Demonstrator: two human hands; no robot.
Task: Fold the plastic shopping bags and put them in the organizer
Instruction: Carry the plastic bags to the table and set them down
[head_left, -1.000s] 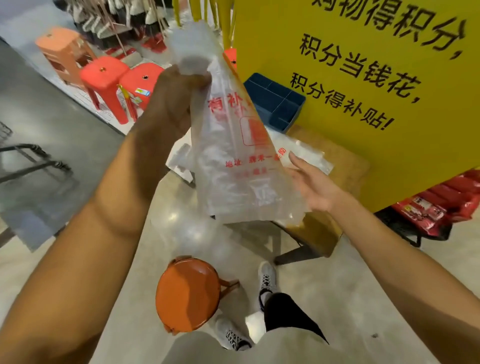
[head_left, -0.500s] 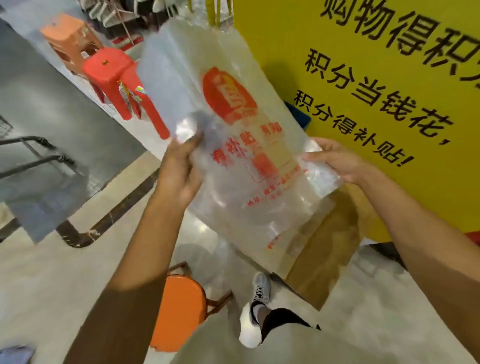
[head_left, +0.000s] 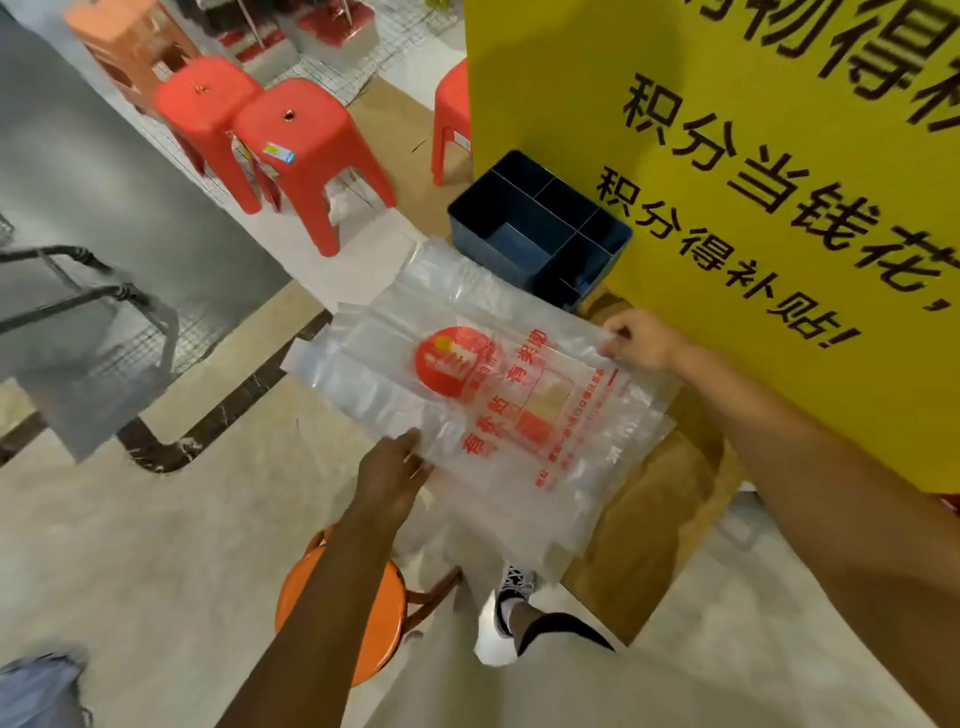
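A clear plastic shopping bag (head_left: 483, 410) with red print and a round red logo lies spread flat over a small wooden table (head_left: 654, 519). My left hand (head_left: 392, 478) grips the bag's near left edge. At the far right edge, my right hand (head_left: 641, 338) pinches the bag. More clear bags (head_left: 447, 275) lie underneath, toward the back. The dark blue organizer (head_left: 540, 228), with several open compartments, stands on the table just behind the bags.
A big yellow sign (head_left: 753, 182) with black characters stands right of the table. Red plastic stools (head_left: 306, 140) stand at the back left. An orange round stool (head_left: 374, 623) is below my left arm, next to my shoe (head_left: 501, 618).
The bag has come down from being held up in the air and now lies flat on the table. Both hands lowered with it, and the organizer has come into view.
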